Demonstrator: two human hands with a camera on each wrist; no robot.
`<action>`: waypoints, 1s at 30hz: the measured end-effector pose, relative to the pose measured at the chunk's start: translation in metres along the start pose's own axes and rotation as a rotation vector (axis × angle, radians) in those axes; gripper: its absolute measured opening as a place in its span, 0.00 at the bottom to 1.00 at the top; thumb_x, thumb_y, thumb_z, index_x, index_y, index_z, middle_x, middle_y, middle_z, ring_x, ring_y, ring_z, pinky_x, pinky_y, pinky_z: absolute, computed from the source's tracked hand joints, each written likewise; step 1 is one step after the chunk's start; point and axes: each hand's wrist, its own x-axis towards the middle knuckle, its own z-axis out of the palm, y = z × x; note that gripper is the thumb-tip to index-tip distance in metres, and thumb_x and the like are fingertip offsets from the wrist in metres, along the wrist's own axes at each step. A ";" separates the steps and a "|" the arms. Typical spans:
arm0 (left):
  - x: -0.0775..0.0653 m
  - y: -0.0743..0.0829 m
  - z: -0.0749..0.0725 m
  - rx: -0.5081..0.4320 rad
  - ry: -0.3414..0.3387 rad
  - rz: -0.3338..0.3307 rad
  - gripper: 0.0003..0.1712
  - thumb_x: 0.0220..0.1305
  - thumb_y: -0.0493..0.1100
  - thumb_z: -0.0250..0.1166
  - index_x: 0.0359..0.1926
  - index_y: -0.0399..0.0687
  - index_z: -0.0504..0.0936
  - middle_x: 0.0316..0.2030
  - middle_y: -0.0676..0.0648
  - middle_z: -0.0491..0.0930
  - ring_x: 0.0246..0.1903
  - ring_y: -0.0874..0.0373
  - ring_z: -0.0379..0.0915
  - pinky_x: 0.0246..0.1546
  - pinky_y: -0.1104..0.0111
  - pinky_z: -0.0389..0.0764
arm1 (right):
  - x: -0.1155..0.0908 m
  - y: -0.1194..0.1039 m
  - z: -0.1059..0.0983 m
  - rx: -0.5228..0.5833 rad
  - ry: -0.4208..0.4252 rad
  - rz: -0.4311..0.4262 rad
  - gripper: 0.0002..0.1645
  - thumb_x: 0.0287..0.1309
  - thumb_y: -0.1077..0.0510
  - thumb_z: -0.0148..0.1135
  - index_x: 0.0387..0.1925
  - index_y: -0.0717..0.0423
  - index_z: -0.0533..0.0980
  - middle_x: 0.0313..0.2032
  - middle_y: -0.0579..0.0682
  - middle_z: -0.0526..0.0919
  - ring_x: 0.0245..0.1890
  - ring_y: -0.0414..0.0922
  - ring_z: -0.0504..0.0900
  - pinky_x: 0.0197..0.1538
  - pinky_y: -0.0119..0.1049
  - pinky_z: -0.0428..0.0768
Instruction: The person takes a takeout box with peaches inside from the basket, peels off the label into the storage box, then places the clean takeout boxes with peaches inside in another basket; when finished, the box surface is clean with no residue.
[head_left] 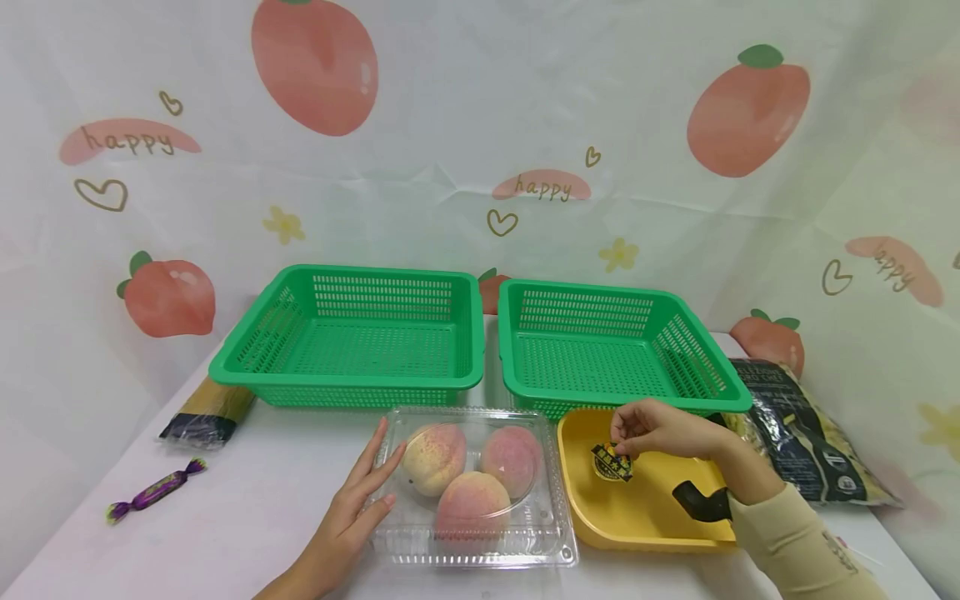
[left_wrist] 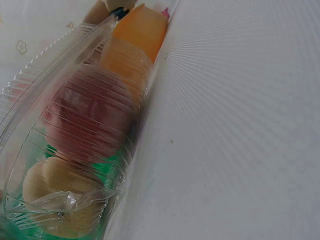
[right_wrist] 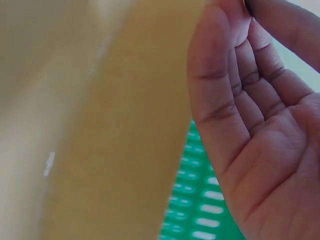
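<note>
Only the head view clearly shows the right hand's (head_left: 663, 429) pinched sticker (head_left: 611, 465).

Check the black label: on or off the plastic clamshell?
Off: right hand's grip holds the black label over the yellow basin, apart from the plastic clamshell.

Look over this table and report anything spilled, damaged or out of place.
Nothing looks spilled or plainly damaged. The one mild oddity is the purple wrapped candy, lying loose and slanted on the table at the left, outside both green baskets. The peaches sit inside their clear box.
</note>
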 end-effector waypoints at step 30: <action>0.001 0.001 0.000 -0.020 -0.001 -0.014 0.29 0.63 0.28 0.48 0.67 0.38 0.62 0.71 0.30 0.38 0.71 0.71 0.31 0.59 0.91 0.42 | 0.002 0.026 -0.002 -0.107 -0.078 0.124 0.12 0.58 0.61 0.60 0.41 0.65 0.80 0.36 0.52 0.85 0.32 0.32 0.79 0.37 0.30 0.80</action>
